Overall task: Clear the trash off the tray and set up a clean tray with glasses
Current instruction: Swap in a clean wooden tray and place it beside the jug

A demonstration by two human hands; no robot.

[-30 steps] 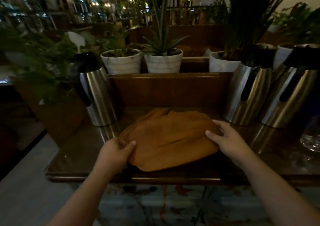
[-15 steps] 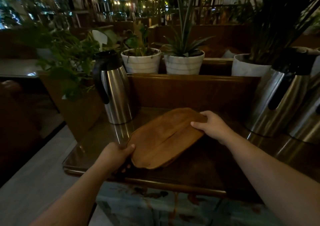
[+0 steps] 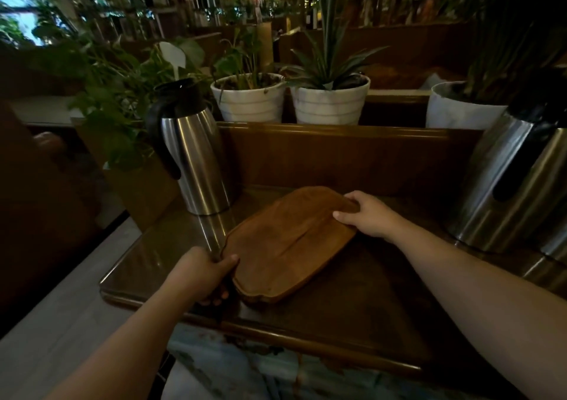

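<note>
Bare wooden tray [image 3: 288, 243] between left hand [image 3: 204, 272] and right hand [image 3: 369, 217].

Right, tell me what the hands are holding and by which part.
The oval brown wooden tray: left hand grips its near-left edge, right hand its far-right end.

Tray [image 3: 288, 246]: matt brown wood, visible grain. Counter [image 3: 352, 301]: dark polished wood, glossy and reflective. Flask [image 3: 196, 160], far left: brushed steel with black plastic handle; pots [image 3: 329, 105]: white ribbed ceramic.
</note>
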